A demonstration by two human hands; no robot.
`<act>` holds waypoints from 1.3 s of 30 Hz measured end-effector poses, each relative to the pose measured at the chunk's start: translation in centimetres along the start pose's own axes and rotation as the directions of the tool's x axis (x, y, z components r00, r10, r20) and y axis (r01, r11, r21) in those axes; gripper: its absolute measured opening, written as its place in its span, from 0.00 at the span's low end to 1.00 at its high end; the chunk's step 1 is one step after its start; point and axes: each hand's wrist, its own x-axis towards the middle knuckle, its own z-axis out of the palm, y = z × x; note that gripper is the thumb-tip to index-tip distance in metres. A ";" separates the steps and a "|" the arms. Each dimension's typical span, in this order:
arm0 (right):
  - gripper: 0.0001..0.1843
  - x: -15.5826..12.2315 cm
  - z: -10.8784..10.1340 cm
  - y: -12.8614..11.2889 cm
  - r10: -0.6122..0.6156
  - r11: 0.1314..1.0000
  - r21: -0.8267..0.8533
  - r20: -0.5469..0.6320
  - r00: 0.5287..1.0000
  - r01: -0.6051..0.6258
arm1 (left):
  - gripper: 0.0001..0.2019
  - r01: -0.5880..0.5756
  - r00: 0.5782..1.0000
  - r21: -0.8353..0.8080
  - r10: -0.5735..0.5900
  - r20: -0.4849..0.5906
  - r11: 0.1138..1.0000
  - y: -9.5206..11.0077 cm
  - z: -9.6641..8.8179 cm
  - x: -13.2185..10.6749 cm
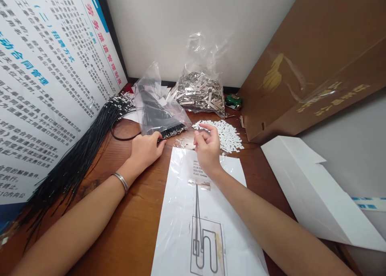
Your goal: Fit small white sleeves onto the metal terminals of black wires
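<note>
My left hand [147,149] rests at the near side of a clear plastic bag [147,107], its bent fingers touching the ends of a bundle of black cords [171,131] that stick out of the bag. What lies between its fingertips is hidden. Beside the pile of small white pieces [227,137], my right hand [208,147] is held over the top of a printed sheet [176,211]. Its thumb meets curled fingers while the index finger points left; anything in the pinch is too small to make out. A line drawing [208,244] shows on the sheet.
Many loose black cords with white ends [78,147] lie along the printed board [60,67] at left. Behind stand a clear bag of metal clips [200,93] and a small green object [233,101]. A brown carton [301,59] and folded white card [319,195] border the right side.
</note>
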 end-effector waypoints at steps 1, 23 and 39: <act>0.12 0.0 0.0 0.0 0.002 1.000 0.002 0.002 1.000 -0.002 | 0.17 -0.005 1.000 -0.006 0.005 -0.004 1.000 0.0 0.0 -0.1; 0.06 -0.2 0.2 -0.1 -0.035 0.978 -0.202 0.132 0.991 0.062 | 0.23 -0.060 0.998 0.025 0.061 -0.019 0.998 0.1 0.0 -0.4; 0.08 -0.9 0.4 -1.0 0.023 0.689 -0.609 0.561 0.828 0.393 | 0.23 -0.173 0.985 0.072 0.172 0.012 0.982 -0.3 0.2 -0.2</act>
